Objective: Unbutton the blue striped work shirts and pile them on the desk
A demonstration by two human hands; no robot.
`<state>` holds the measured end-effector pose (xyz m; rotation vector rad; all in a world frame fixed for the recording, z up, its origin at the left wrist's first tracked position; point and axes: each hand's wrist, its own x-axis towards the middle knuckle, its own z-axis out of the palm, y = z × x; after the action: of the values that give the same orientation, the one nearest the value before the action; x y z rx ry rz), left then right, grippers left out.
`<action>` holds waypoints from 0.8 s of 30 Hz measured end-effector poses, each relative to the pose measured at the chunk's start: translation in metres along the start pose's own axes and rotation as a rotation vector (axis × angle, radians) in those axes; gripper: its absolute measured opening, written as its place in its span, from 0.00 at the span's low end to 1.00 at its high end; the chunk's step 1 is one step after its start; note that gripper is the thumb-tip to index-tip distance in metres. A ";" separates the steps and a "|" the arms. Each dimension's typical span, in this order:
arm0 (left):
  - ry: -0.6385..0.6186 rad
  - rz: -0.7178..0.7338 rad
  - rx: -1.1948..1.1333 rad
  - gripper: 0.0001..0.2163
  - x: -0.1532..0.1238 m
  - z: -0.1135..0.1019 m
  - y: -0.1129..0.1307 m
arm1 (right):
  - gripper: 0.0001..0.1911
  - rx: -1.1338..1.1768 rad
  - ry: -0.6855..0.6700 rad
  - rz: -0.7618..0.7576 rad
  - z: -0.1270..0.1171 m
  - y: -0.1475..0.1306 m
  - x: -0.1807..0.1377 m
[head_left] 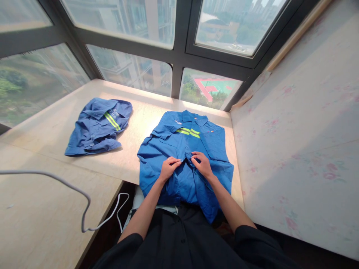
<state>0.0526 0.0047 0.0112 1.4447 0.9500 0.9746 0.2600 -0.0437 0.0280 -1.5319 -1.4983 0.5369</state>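
A blue work jacket [165, 149] with yellow-green reflective stripes lies spread on the ledge in front of me, collar toward the windows. Its lower part hangs over the near edge. My left hand [169, 168] pinches one front edge of the jacket below the stripes. On the other front edge, my right hand [201, 163] is closed with thumb and fingers together. Between the two hands the front opening parts slightly. Whether a button sits in the fingers is too small to tell.
Another blue garment [97, 125] with a reflective stripe lies bunched on the ledge [140, 108] to the left. A white cable [70, 185] runs across the left tabletop [42, 216] and over its edge. Windows rise behind; a flower-patterned wall [294, 149] stands at the right.
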 end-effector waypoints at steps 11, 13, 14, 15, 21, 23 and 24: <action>0.271 -0.178 -0.153 0.13 -0.013 -0.018 0.008 | 0.11 0.062 0.236 0.172 -0.061 0.008 -0.011; 0.275 -0.169 -0.093 0.13 -0.018 -0.021 0.012 | 0.10 0.040 0.247 0.180 -0.062 0.011 -0.013; 0.275 -0.150 -0.032 0.13 -0.020 -0.022 0.014 | 0.10 0.020 0.250 0.180 -0.062 0.012 -0.014; 0.274 -0.119 0.056 0.12 -0.022 -0.023 0.018 | 0.10 -0.006 0.252 0.177 -0.061 0.013 -0.015; 0.165 0.300 0.593 0.15 -0.019 -0.024 0.051 | 0.17 -0.217 0.193 0.027 -0.044 0.000 -0.012; 0.063 0.387 0.667 0.20 -0.013 -0.017 0.058 | 0.24 -0.298 0.123 -0.065 -0.034 -0.011 -0.008; 0.006 0.400 0.702 0.22 -0.009 -0.012 0.060 | 0.26 -0.335 0.080 -0.107 -0.028 -0.017 -0.006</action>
<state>0.0410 -0.0048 0.0708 2.2864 1.0877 0.9689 0.2723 -0.0602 0.0545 -1.6909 -1.6570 0.1636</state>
